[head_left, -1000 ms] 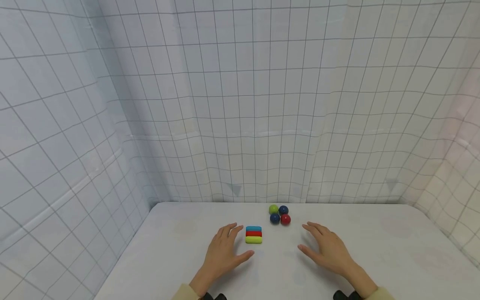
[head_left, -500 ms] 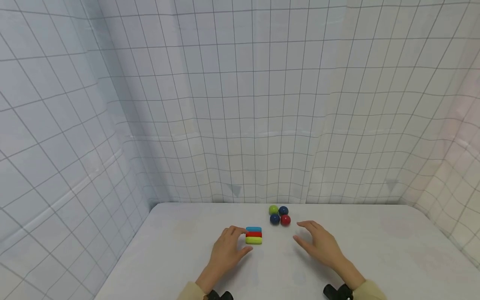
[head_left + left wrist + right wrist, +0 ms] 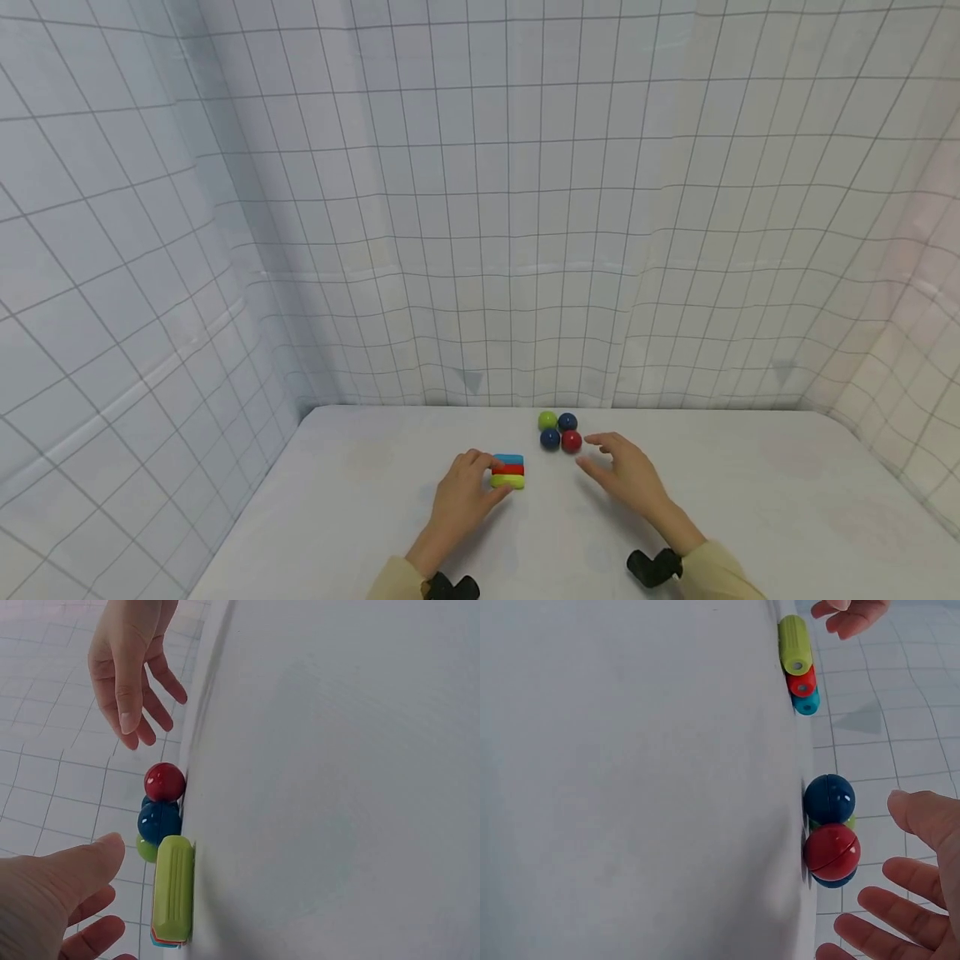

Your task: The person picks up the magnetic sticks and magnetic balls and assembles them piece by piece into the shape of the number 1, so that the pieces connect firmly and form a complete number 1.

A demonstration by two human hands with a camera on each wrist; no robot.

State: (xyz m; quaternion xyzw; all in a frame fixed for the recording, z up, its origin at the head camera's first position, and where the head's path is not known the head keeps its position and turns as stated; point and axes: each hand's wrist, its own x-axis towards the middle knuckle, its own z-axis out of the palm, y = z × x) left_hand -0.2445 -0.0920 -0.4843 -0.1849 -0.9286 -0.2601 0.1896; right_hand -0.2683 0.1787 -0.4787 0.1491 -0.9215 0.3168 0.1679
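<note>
My left hand hovers at the left end of three short ridged bars lying side by side: a blue one, a red one and a yellow-green one. Its thumb and fingers are spread, and the left wrist view has a gap between thumb and bars. To the right, my right hand is held with relaxed fingers beside a red ball. Fingers and ball stand apart in the right wrist view. Two dark blue balls and a green ball cluster with the red one.
Everything lies on a white table. Behind it and along the sides hangs a white grid-patterned curtain. A black device is worn at the right wrist, and a similar one at the left.
Both hands have moved inward: the left to the right, its fingers now overlapping the bars' left end, the right leftward and up close to the red ball. Bars and balls stay put.
</note>
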